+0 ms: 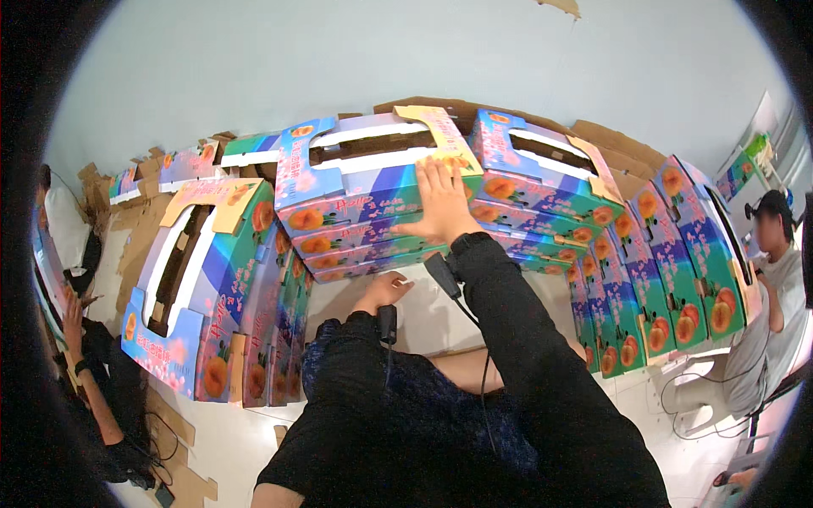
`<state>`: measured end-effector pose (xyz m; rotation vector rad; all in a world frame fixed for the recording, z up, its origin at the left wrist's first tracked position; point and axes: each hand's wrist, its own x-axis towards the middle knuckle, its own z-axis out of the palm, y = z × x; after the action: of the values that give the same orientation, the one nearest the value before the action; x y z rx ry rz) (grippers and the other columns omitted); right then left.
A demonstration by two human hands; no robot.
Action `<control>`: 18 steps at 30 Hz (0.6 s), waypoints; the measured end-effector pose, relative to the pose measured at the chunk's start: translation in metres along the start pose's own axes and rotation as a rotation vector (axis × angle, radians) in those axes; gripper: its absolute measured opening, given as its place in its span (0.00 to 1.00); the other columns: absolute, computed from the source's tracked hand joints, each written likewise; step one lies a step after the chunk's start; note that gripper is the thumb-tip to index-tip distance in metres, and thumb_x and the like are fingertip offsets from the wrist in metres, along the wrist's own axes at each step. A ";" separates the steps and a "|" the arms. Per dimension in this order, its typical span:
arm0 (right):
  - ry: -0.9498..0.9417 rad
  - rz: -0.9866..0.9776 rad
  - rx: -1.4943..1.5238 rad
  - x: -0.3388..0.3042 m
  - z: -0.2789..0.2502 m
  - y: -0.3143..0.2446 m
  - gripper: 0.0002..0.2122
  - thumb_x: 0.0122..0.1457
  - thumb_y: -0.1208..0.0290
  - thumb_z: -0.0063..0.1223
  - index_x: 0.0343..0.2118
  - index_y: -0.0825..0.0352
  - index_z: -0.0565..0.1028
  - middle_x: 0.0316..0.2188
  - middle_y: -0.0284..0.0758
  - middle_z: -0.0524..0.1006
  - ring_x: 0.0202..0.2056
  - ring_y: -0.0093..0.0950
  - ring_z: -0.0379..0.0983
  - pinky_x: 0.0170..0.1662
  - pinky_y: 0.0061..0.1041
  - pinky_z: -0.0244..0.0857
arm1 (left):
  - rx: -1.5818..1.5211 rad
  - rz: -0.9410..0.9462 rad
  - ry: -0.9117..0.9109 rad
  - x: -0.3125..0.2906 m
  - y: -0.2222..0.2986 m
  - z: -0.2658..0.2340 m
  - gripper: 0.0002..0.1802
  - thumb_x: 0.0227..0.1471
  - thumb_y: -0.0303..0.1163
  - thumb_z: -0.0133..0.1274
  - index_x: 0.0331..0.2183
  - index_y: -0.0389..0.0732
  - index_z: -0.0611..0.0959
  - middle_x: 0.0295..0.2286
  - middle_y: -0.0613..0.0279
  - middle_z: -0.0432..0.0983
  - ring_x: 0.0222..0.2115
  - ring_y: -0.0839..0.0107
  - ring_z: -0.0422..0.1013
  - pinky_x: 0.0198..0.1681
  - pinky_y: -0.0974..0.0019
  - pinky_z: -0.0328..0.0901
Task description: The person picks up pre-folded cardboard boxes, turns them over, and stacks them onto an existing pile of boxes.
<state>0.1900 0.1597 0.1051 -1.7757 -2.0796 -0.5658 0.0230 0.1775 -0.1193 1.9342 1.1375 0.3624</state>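
Observation:
My right hand [442, 200] lies with fingers spread against the green and blue front edge of a printed fruit carton [373, 189], at the top of a stack in the middle. That carton is open-topped, with white inner flaps around a long dark slot. Below it, close to the lower cartons of the stack, my left hand [387, 290] hangs with loosely bent fingers and holds nothing visible. Black devices with cables are strapped to both wrists. A second stack [542, 190] stands to the right of the middle one, and another carton [222, 284] tops the stack at my left.
A row of upright cartons [677, 271] stands at the right. Flattened brown cardboard [618, 148] leans along the pale wall behind. At the far right sits a person [775, 279]; at the far left another person's hand [74, 322] touches a carton. Cables lie on the floor.

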 end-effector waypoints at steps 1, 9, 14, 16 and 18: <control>-0.027 0.005 0.014 -0.003 -0.002 0.005 0.60 0.31 0.28 0.52 0.61 0.75 0.51 0.61 0.51 0.52 0.64 0.44 0.44 0.64 0.49 0.26 | -0.038 0.023 0.037 -0.003 0.006 0.000 0.29 0.45 0.53 0.57 0.39 0.38 0.81 0.33 0.51 0.79 0.33 0.59 0.75 0.38 0.62 0.68; -0.217 -0.099 -0.006 -0.005 -0.030 0.016 0.53 0.39 0.33 0.51 0.61 0.73 0.52 0.62 0.46 0.52 0.65 0.41 0.43 0.65 0.48 0.29 | -0.303 0.106 0.190 -0.022 -0.004 -0.006 0.17 0.49 0.41 0.57 0.29 0.35 0.81 0.23 0.57 0.79 0.25 0.70 0.75 0.30 0.66 0.67; -0.077 -0.375 -0.060 -0.090 -0.085 0.047 0.39 0.41 0.63 0.60 0.60 0.60 0.57 0.61 0.44 0.55 0.63 0.39 0.48 0.64 0.51 0.33 | -0.380 0.101 0.105 -0.010 -0.008 0.001 0.17 0.50 0.42 0.57 0.29 0.34 0.81 0.22 0.58 0.78 0.24 0.72 0.75 0.29 0.67 0.67; -0.101 -0.384 -0.112 -0.122 -0.103 0.074 0.38 0.36 0.67 0.60 0.57 0.59 0.62 0.62 0.43 0.54 0.64 0.38 0.48 0.64 0.51 0.33 | -0.333 0.077 0.087 -0.016 -0.005 -0.001 0.17 0.50 0.42 0.57 0.29 0.34 0.81 0.22 0.58 0.78 0.24 0.72 0.75 0.29 0.67 0.67; -0.065 -0.230 -0.117 -0.141 -0.153 0.104 0.28 0.35 0.68 0.58 0.47 0.61 0.73 0.57 0.41 0.62 0.63 0.41 0.49 0.65 0.50 0.31 | -0.294 0.059 0.076 -0.019 -0.004 -0.005 0.17 0.50 0.42 0.58 0.29 0.34 0.81 0.22 0.58 0.79 0.24 0.72 0.75 0.28 0.67 0.67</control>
<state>0.3149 -0.0240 0.1733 -1.6462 -2.3580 -0.7150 0.0078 0.1655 -0.1163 1.7094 1.0140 0.6053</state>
